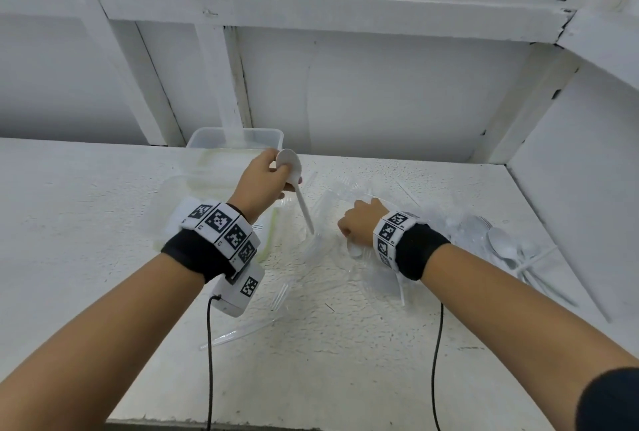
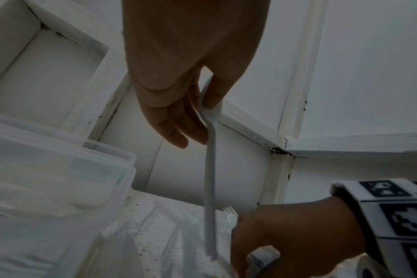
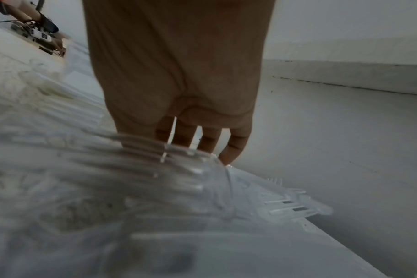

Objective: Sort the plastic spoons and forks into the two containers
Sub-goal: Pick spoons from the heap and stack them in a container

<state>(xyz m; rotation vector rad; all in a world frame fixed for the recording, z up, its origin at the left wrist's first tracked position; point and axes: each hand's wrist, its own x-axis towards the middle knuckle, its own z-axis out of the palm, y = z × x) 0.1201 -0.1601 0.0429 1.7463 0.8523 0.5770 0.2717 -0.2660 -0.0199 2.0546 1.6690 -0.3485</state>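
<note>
My left hand pinches a white plastic spoon by its bowl, and the handle hangs down over the table. The left wrist view shows that spoon dangling from the left hand, just right of the containers. My right hand is curled low in a pile of clear forks, and a white spoon bowl sticks out under it. In the right wrist view the fingers dip behind clear forks. Two translucent containers stand left of centre, one far and one near.
More white spoons lie heaped at the right by the side wall. Loose clear forks and other clear cutlery are scattered near the table's front. The white table ends at a panelled back wall.
</note>
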